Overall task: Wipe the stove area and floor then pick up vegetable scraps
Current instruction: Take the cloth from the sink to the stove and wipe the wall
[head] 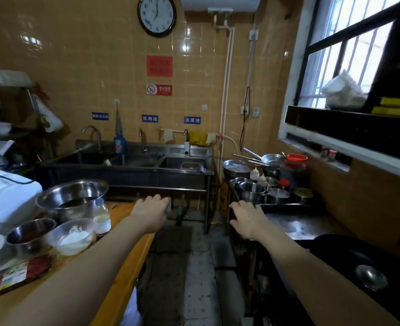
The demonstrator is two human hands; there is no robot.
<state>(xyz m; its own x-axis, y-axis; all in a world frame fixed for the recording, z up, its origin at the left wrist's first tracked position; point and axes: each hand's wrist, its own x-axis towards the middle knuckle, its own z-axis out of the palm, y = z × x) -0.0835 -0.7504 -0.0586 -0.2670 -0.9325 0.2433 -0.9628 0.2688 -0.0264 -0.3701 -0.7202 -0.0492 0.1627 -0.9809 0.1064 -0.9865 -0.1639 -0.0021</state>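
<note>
Both hands empty, fingers spread: left hand over wooden surface far edge, right hand over stove near edge. No cloth held; rags hang above sink. Risk: left arm sweeping back knocks flour bowl.

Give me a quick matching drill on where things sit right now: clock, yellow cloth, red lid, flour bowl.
Things:
1. clock
2. yellow cloth
3. red lid
4. flour bowl

Places:
A. on the wooden counter by the left arm
B. high on the tiled wall
C. on the rail above the sink
D. among pans right of the sink

Pairs: 1-B, 2-C, 3-D, 4-A
</note>
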